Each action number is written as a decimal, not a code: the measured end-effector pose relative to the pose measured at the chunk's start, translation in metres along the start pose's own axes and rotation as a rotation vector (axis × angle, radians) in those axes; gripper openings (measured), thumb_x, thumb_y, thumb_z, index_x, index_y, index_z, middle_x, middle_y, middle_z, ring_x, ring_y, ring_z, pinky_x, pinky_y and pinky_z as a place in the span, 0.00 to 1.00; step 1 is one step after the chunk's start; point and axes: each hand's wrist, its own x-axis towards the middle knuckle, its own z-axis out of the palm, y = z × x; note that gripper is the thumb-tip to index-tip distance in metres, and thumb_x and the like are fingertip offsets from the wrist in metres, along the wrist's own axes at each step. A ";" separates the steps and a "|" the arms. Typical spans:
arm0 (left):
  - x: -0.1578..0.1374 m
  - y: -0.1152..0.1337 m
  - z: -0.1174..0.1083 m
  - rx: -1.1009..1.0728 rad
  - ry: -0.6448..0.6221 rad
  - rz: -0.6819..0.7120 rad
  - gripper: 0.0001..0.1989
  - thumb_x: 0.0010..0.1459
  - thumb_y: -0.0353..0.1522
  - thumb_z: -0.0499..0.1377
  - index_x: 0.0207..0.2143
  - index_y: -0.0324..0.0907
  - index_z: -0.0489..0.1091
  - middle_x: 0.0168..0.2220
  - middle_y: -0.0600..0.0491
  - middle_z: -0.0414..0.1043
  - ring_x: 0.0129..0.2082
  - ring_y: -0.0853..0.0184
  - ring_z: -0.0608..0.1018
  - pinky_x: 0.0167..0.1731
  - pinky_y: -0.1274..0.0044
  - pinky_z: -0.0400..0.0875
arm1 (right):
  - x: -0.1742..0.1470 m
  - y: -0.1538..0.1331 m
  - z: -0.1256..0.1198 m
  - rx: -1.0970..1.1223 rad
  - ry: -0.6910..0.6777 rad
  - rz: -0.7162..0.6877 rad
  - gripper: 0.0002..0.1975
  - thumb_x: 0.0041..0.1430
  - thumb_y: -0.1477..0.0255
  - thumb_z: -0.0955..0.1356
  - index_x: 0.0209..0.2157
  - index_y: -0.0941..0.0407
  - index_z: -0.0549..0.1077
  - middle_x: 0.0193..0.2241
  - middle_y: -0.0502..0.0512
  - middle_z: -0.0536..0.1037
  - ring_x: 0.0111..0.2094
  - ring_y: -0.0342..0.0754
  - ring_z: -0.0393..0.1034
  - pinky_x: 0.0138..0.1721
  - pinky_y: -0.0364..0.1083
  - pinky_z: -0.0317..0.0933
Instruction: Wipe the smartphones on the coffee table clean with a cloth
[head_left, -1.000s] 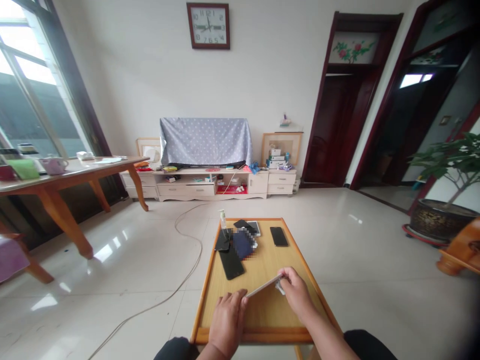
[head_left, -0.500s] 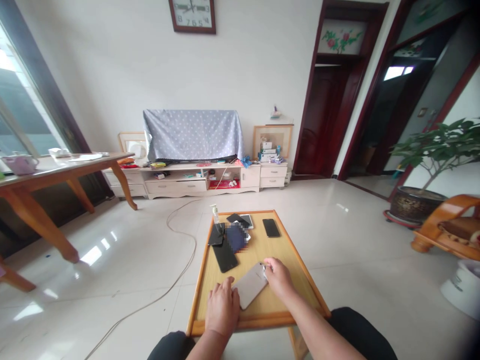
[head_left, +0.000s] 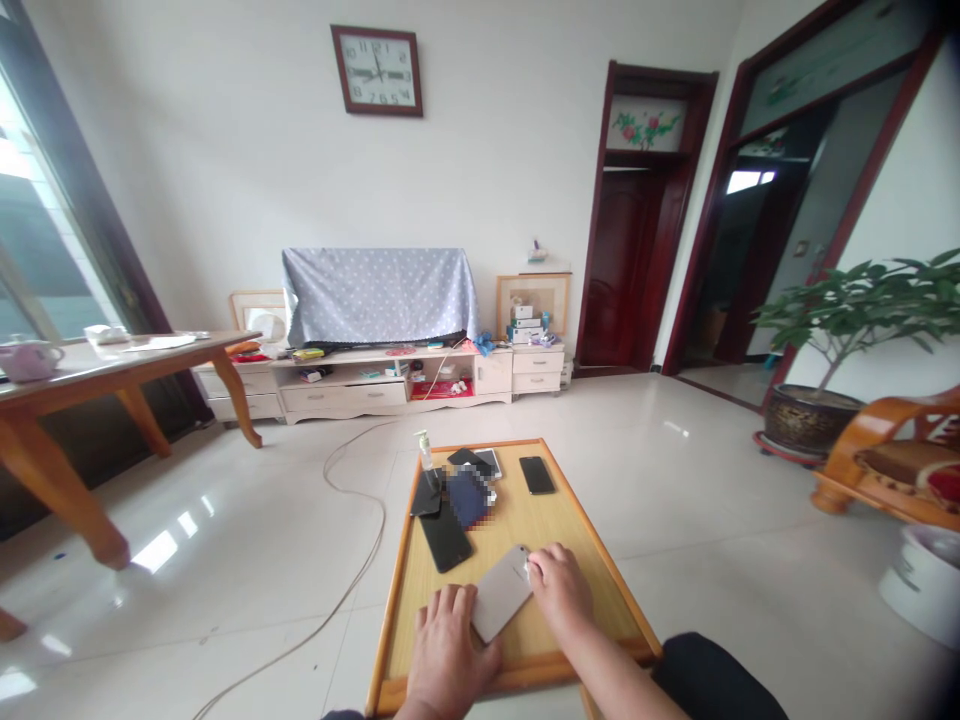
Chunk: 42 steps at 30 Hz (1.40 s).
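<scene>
A pale smartphone (head_left: 504,592) lies back up and slanted on a small wooden table (head_left: 577,620). My left hand (head_left: 448,640) is at its lower left end, fingers along the edge and thumb by the bottom corner. At the phone's upper right edge, my right hand (head_left: 561,585) is closed in a pinch around a small whitish bit that I cannot make out. Farther back are a black phone (head_left: 445,537), another black phone (head_left: 537,475) alone at the right, and a dark blue item (head_left: 470,495), partly blurred out.
A clear pump bottle (head_left: 426,455) stands at the table's back left, beside a dark flat device (head_left: 426,494). A white device (head_left: 489,462) lies near the back edge. On the floor to the left runs a cable (head_left: 381,520). A potted plant (head_left: 810,415) stands far right.
The view has tilted up, so the table sits lower in the picture. My left hand's fingers have shifted along the phone's edge; my right hand stays at the upper right edge.
</scene>
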 end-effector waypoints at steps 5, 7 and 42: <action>-0.003 -0.006 0.004 -0.044 0.012 -0.007 0.24 0.50 0.39 0.60 0.51 0.47 0.68 0.50 0.48 0.70 0.52 0.56 0.68 0.51 0.69 0.57 | -0.036 -0.037 0.001 0.002 -0.120 -0.226 0.15 0.67 0.75 0.59 0.34 0.52 0.76 0.39 0.56 0.77 0.44 0.53 0.68 0.49 0.48 0.59; -0.003 -0.009 0.005 -0.049 0.003 -0.020 0.22 0.52 0.38 0.58 0.51 0.47 0.68 0.50 0.48 0.70 0.51 0.57 0.69 0.51 0.69 0.57 | -0.055 -0.049 0.003 0.055 -0.197 -0.366 0.15 0.66 0.76 0.59 0.38 0.52 0.77 0.43 0.55 0.78 0.45 0.52 0.69 0.51 0.48 0.60; -0.015 -0.015 0.007 -0.047 0.028 -0.045 0.33 0.48 0.39 0.61 0.57 0.42 0.64 0.54 0.44 0.69 0.55 0.53 0.68 0.58 0.66 0.55 | -0.019 -0.038 -0.002 -0.085 -0.291 -0.150 0.26 0.72 0.64 0.53 0.61 0.56 0.69 0.64 0.63 0.64 0.67 0.56 0.54 0.68 0.63 0.38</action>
